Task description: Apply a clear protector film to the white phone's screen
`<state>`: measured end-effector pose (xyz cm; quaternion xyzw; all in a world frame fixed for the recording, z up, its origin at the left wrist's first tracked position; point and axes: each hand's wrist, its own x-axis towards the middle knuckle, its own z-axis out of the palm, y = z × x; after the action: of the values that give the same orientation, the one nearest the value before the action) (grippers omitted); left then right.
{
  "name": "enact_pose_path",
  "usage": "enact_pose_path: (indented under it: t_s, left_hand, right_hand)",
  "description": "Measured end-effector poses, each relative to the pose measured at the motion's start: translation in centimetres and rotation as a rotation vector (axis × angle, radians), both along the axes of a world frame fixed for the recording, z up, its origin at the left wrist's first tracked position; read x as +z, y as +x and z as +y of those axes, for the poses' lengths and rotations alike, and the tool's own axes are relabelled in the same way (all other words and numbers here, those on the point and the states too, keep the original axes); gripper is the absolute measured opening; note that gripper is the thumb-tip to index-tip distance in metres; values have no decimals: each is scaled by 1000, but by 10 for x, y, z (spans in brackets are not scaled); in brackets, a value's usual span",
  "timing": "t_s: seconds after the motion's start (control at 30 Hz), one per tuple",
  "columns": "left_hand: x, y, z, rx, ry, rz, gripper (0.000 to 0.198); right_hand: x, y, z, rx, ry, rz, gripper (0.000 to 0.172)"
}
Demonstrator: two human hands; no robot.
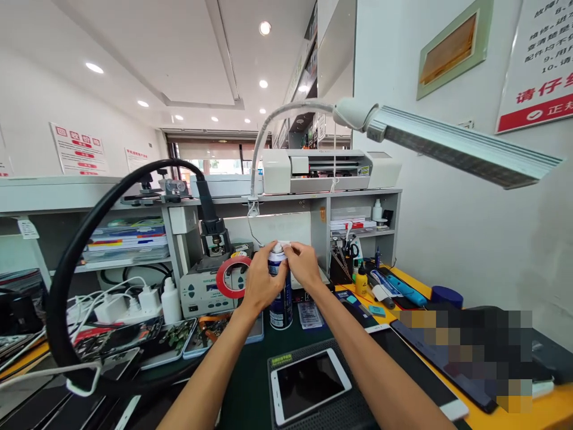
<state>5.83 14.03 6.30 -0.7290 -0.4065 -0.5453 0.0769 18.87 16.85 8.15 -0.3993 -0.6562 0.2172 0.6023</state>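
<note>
A dark blue spray can [280, 310] stands upright on the green work mat [244, 388]. My left hand [263, 279] is closed around the upper left side of the can, with its fingertips at the white top. My right hand [305, 267] comes from the other side, its fingers pinched at the white nozzle [278, 247] on the can. My fingers hide part of the nozzle. Nearer to me, a white tablet [311, 385] with a dark screen lies face up on a black textured pad [353, 412], below my forearms.
A red tape roll [224, 276] hangs before a grey bench station [203, 294] behind my left hand. A thick black hose [58, 286] loops at the left. A lamp [452, 143] reaches over the right side. A yellow bottle [361, 280] and several devices line the right edge.
</note>
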Motion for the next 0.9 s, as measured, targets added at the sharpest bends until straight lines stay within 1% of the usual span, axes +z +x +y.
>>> enact_pose_path:
  t_s: [0.1,0.2,0.3,0.37,0.43,0.53,0.67,0.8,0.9]
  left_hand:
    - [2,1,-1,13,4,-7,49]
    - [6,5,-7,39,42,-5,48]
    - [12,10,-15,107,89,-42,36]
    - [18,13,-20,157,101,-81,28]
    - [24,14,-24,174,85,-102,21]
    - [33,13,-28,131,15,-95,15]
    - [41,8,-31,55,-96,-127,31]
    - [44,5,-33,-19,-201,-215,34]
    - [47,3,-31,-77,-258,-258,35]
  right_hand:
    - [-1,7,2,-21,5,37,28]
    - [1,12,-3,-66,40,59,26]
    - [7,13,-15,-109,121,59,21]
    - [11,12,-26,-109,180,41,22]
    - [14,9,-37,-81,236,9,24]
    - [17,5,-50,-31,311,-38,26]
    - [18,3,-57,-15,369,-65,26]
    - [20,4,-60,-37,383,-60,23]
    - [21,5,-63,-19,381,-82,23]
